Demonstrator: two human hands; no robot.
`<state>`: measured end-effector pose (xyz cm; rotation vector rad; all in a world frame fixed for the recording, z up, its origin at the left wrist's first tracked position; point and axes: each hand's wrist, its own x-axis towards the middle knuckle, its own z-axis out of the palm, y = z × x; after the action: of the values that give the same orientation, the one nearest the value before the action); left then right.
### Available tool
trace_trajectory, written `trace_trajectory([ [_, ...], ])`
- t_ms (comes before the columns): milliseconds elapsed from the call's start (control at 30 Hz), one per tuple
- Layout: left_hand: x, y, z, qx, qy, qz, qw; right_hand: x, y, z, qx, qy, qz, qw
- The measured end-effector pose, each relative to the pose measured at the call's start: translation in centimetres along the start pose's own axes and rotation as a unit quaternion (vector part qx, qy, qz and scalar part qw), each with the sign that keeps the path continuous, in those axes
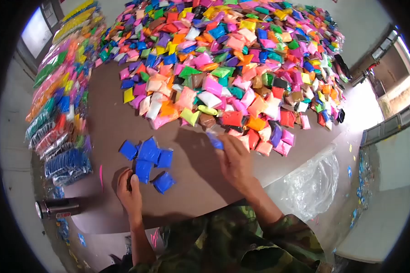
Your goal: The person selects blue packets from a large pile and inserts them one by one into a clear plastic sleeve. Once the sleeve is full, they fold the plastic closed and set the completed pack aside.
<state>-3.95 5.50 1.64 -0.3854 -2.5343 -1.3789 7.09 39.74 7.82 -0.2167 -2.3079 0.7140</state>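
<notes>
Between the fingertips of my right hand [236, 161] is a small blue packet [215, 141] in clear plastic, slightly blurred and raised over the table in front of the big pile. My left hand [130, 193] rests on the table with its fingers loosely curled and the thumb apart, holding nothing that I can see. Right beside its fingertips lies a group of several blue packets [143, 169], some overlapping and one [164, 182] a little nearer to me.
A broad pile of many-coloured packets [232, 77] covers the far table [187, 186]. Bundled packets in clear bags [68, 166] line the left edge, with a metal flask [59, 208] nearer me. A crumpled clear plastic bag [310, 182] lies at the right edge.
</notes>
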Motion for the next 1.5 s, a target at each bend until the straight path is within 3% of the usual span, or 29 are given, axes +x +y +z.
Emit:
trace_trajectory([
  [233, 0.1, -0.5, 0.1, 0.007, -0.009, 0.001, 1.000, 5.4, 7.7, -6.1, -0.152, 0.153, 0.019, 0.976],
  [333, -0.1, -1.0, 0.3, -0.009, -0.009, -0.014, 1.000, 8.3, 10.4, -6.6, -0.191, 0.141, 0.042, 0.971],
  [433, -0.3, -1.8, 0.4, 0.007, -0.008, -0.010, 1.000, 9.4, 12.7, -6.4, -0.315, 0.066, 0.019, 0.947],
  [600, -0.4, -2.2, 0.5, -0.027, -0.014, -0.022, 0.999, 15.0, 17.1, -5.7, -0.192, 0.094, 0.060, 0.975],
  [733, -0.1, -2.6, 0.4, -0.020, -0.023, 0.019, 0.999, 19.9, 20.8, -4.6, -0.250, 0.116, 0.074, 0.958],
  [867, -0.1, -1.5, 0.1, -0.015, -0.033, -0.011, 0.999, 22.0, 22.0, -1.9, -0.240, 0.078, 0.105, 0.962],
  [933, 0.0, -1.3, 0.0, 0.003, -0.036, -0.010, 0.999, 22.0, 20.8, -0.6, -0.223, 0.063, 0.107, 0.967],
  [1100, 0.1, -1.9, 0.1, 0.026, -0.036, 0.033, 0.998, 21.1, 17.3, 4.7, -0.178, 0.094, -0.021, 0.979],
  [1167, 0.2, -1.9, 0.2, 0.023, -0.037, 0.038, 0.998, 20.7, 13.7, 6.3, -0.199, 0.098, 0.014, 0.975],
  [1233, 0.0, -1.5, 0.1, 0.011, -0.038, 0.024, 0.999, 20.6, 12.9, 7.9, -0.149, 0.105, -0.055, 0.982],
  [1300, 0.1, -1.7, 0.2, 0.011, -0.036, 0.026, 0.999, 19.7, 12.4, 9.3, -0.126, -0.007, -0.104, 0.987],
  [1500, -0.1, -1.4, 0.1, 0.027, -0.032, 0.019, 0.999, 17.6, 8.5, 8.8, -0.095, -0.089, -0.096, 0.987],
])
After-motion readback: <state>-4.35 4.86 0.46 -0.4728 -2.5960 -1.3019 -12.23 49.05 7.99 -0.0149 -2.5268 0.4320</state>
